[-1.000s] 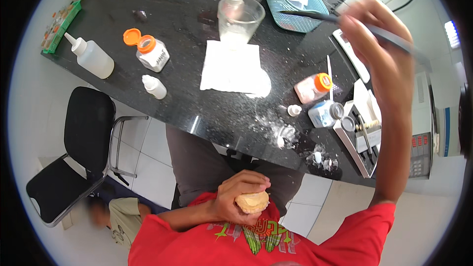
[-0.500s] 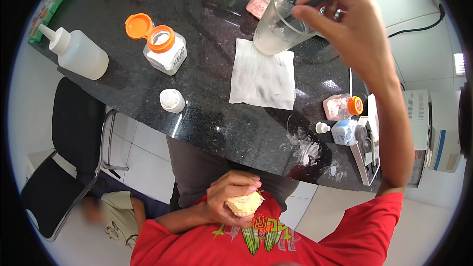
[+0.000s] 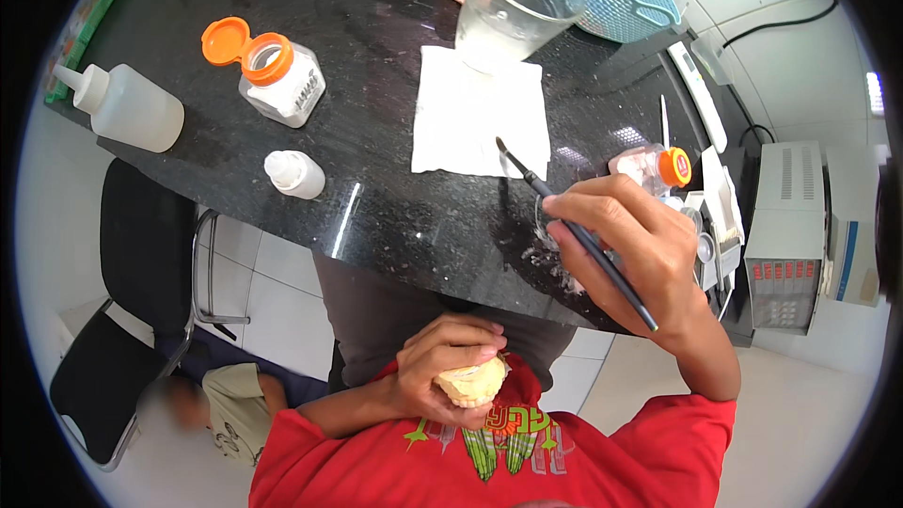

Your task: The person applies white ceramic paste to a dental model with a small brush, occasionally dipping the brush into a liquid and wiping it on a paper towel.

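Observation:
My left hand is closed around a pale yellow dental cast, with its row of teeth along the lower side, held close to my red shirt. Between the fingertips of my right hand is a slim dark paintbrush, its bristle tip pointing up and left. That tip hangs over the lower right part of a folded white tissue. At the tissue's far edge a clear glass with cloudy liquid stands on the black table.
An orange-lidded powder jar, flipped open, a small white bottle and a squeeze bottle stand at left. A blue basket is far right. An orange-capped jar lies near my right hand. A person sits lower left by black chairs.
My right hand has brought the paintbrush out of the glass, down and toward me, to the tissue. My left hand still holds the dental cast. The view has shifted slightly.

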`<state>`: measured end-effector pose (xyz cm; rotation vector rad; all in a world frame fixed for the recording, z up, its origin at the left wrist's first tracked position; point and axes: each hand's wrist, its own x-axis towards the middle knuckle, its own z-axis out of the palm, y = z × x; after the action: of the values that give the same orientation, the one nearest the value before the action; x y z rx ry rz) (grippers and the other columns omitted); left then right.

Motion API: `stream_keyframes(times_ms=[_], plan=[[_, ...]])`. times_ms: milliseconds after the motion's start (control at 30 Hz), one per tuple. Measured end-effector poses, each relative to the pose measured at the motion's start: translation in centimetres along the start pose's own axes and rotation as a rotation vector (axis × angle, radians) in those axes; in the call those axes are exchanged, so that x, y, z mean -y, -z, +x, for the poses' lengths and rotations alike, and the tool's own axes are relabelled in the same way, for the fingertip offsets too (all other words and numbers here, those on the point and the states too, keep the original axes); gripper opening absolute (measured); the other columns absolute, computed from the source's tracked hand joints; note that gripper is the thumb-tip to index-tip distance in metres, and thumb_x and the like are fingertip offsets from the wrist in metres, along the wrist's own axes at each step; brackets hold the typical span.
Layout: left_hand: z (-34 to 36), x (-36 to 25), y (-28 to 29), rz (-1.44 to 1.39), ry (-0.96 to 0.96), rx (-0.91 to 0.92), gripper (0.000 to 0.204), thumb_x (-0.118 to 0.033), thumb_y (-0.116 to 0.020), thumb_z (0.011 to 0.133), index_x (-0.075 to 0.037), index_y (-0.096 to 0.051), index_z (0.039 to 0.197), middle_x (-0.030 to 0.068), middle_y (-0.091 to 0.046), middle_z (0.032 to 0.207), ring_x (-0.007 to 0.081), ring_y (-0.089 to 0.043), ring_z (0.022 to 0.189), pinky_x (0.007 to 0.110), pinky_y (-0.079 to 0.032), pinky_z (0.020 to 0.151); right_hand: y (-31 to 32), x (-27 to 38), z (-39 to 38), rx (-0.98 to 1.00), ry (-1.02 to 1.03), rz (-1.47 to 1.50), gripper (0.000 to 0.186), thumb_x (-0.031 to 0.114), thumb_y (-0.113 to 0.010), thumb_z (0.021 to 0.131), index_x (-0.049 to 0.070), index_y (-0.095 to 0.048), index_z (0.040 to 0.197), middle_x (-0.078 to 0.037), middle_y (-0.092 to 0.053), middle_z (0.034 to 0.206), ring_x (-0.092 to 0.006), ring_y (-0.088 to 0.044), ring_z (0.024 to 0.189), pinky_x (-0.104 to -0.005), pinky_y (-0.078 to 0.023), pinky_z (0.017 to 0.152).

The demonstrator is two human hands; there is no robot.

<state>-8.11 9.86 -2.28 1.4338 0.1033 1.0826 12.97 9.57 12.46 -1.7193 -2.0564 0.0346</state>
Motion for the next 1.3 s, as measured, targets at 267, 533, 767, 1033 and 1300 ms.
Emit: stream_keyframes(times_ms=[267,533,767,1033,1300], plan=[[0.5,0.3,-4.0,-0.044,-0.016,0.062,0.049,-0.022,-0.077,0.071,0.002,-0.057,0.108,0.0200,-0.064,0.097,0.0341,-0.065,0.090,0.041,-0.056,0.076,7.3,0.9,-10.6,-0.323,-0.343,0.429,0.044,0.031,-0.045,0.089,-0.007,-0.060,0.105,-0.019,-0.061,0.083,-0.0217,-0.060,0.066,-0.0305,-0.049,0.055],[0.7,1.1,-9.6,-0.070,0.011,0.139,0.051,-0.026,-0.075,0.071,0.003,-0.054,0.107,0.0216,-0.063,0.096,0.0327,-0.065,0.086,0.041,-0.056,0.075,6.6,-1.5,-23.2,-0.542,-0.789,0.763,0.011,0.005,-0.061,0.088,-0.005,-0.061,0.093,-0.013,-0.063,0.081,-0.0142,-0.062,0.063,-0.0263,-0.053,0.055],[0.5,1.8,-11.7,-0.204,0.101,0.163,0.055,-0.025,-0.075,0.072,0.006,-0.054,0.112,0.0243,-0.060,0.102,0.0327,-0.066,0.091,0.042,-0.056,0.082,5.1,-3.1,-24.5,-0.425,-0.777,0.951,0.012,-0.001,-0.068,0.081,-0.001,-0.056,0.083,-0.009,-0.062,0.080,-0.0091,-0.061,0.069,-0.0224,-0.052,0.062],[-0.2,0.8,-11.6,-0.132,0.223,0.093,0.056,-0.021,-0.073,0.068,0.005,-0.053,0.113,0.0254,-0.058,0.105,0.0305,-0.064,0.095,0.044,-0.056,0.087,5.1,-3.6,-24.5,-0.341,-0.746,0.862,0.015,-0.003,-0.072,0.076,-0.001,-0.059,0.084,-0.010,-0.064,0.079,-0.0116,-0.063,0.071,-0.0225,-0.052,0.062],[0.0,1.3,-11.4,-0.012,0.152,0.265,0.064,-0.038,-0.067,0.076,0.005,-0.042,0.116,0.0232,-0.050,0.102,0.0250,-0.058,0.093,0.043,-0.057,0.087,5.0,-4.0,-24.8,-0.297,-0.674,0.709,0.018,0.000,-0.071,0.076,0.001,-0.056,0.085,-0.012,-0.061,0.075,-0.0124,-0.059,0.063,-0.0239,-0.052,0.059]])
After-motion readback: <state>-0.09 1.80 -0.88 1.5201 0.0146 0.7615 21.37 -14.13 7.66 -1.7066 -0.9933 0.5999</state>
